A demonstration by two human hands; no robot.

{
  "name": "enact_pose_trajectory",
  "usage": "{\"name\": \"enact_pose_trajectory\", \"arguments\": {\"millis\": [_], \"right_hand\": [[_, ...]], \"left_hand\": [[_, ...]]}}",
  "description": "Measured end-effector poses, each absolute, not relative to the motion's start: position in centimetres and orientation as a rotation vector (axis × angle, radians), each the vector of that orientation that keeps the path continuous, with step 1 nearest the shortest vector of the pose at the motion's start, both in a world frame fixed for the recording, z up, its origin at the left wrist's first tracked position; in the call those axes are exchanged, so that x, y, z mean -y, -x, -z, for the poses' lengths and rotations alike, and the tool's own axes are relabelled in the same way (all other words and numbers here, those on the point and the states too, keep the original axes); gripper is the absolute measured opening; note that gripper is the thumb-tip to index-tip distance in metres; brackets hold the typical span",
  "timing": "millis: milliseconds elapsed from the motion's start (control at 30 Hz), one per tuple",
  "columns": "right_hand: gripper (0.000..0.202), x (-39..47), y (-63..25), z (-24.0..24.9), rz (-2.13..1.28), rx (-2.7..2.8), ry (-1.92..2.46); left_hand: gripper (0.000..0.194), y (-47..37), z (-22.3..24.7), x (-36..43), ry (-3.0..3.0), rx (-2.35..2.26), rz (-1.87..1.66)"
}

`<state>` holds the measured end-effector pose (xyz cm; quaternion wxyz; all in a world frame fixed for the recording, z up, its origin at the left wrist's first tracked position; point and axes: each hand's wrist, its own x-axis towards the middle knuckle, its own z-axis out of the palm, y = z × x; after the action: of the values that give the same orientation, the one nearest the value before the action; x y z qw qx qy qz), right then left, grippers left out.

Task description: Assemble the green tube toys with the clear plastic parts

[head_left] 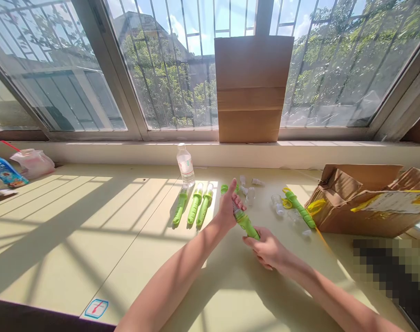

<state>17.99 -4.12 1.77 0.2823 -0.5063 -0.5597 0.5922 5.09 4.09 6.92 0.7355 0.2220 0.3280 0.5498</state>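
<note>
A green tube with a clear upper part [245, 224] is held between both hands at a slant above the table. My left hand [229, 205] is wrapped round its clear upper end, with the thumb pointing up. The lower green end is gripped by my right hand [265, 246]. Three similar green tubes with clear tops [180, 207], [194, 206], [204, 206] lie side by side left of my hands. Small clear plastic parts [250, 196] and green rings [224, 189] are just beyond my left hand.
A water bottle [185, 165] stands behind the three tubes. At the right are clear cups [277, 205], a green tube with yellow cord [300, 210] and an open cardboard box [372, 207]. A cardboard sheet [254, 90] leans on the window. Bags [33, 163] lie far left.
</note>
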Motion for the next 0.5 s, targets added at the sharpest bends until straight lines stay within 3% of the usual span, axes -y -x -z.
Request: {"name": "enact_pose_trajectory", "arguments": {"millis": [100,200,433,500], "right_hand": [[0.04,4.5,-18.2,-2.5,-1.948,1.335,1.257],[0.038,4.6,-18.1,-2.7,-1.938,1.342,1.242],[0.029,3.6,-17.9,-1.7,-0.874,1.673,1.524],[0.029,3.3,-18.0,-1.5,-0.728,1.645,1.585]], "left_hand": [[0.061,-4.8,-6.9,-4.2,-0.486,-0.604,-1.118],[0.062,-4.7,-7.0,-4.4,-0.523,-0.564,-1.111],[0.053,-6.3,-7.0,-3.6,-0.576,-0.909,-1.407],[0.052,-6.6,-7.0,-3.2,-0.609,-0.957,-1.437]]}}
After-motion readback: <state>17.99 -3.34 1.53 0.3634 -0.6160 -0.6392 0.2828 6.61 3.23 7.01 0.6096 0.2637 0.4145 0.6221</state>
